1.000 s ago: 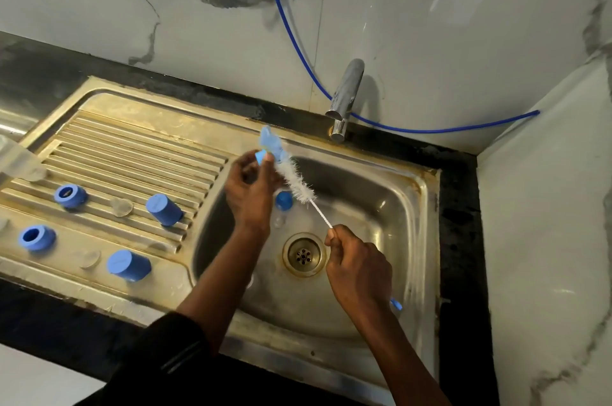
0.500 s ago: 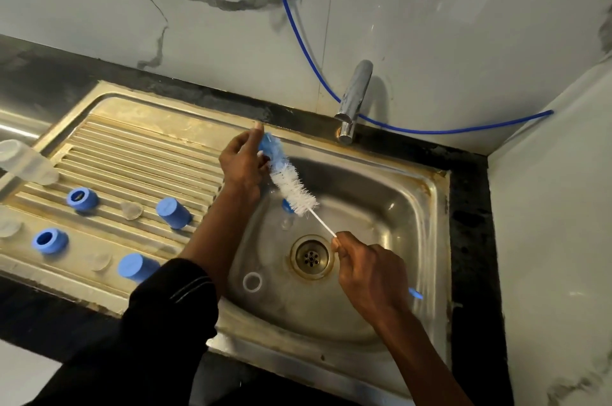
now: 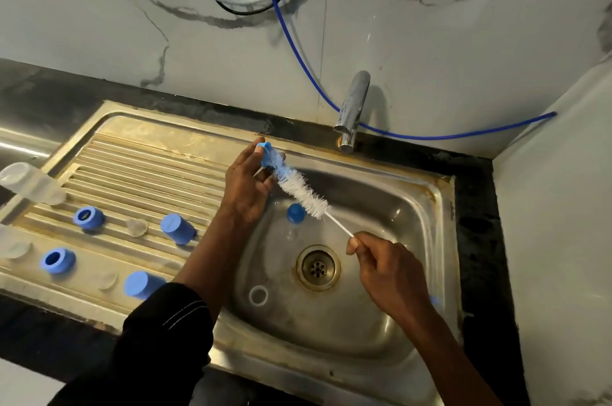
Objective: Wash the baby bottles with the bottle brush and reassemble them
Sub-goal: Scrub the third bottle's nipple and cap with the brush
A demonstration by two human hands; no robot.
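My left hand (image 3: pixel 246 187) grips a small blue bottle part (image 3: pixel 265 149) above the back left of the sink basin (image 3: pixel 414 240). The bottle brush (image 3: pixel 304 193), white-bristled with blue bristles at its tip, is pushed into that part. My right hand (image 3: pixel 390 273) pinches the brush's thin white handle over the drain (image 3: pixel 318 268). A blue cap (image 3: pixel 295 213) and a white ring (image 3: pixel 258 295) lie on the basin floor.
On the drainboard (image 3: pixel 149 173) at left lie two blue collars (image 3: pixel 88 216) (image 3: pixel 58 260), two blue caps (image 3: pixel 177 228) (image 3: pixel 142 284), clear teats (image 3: pixel 136 227) and a clear bottle (image 3: pixel 29 187). A chrome tap (image 3: pixel 352 110) stands behind the basin, hoses hang on the marble wall.
My left hand has carried the blue part up and left toward the basin's back rim, and the brush followed with it. My right hand keeps its hold on the handle.
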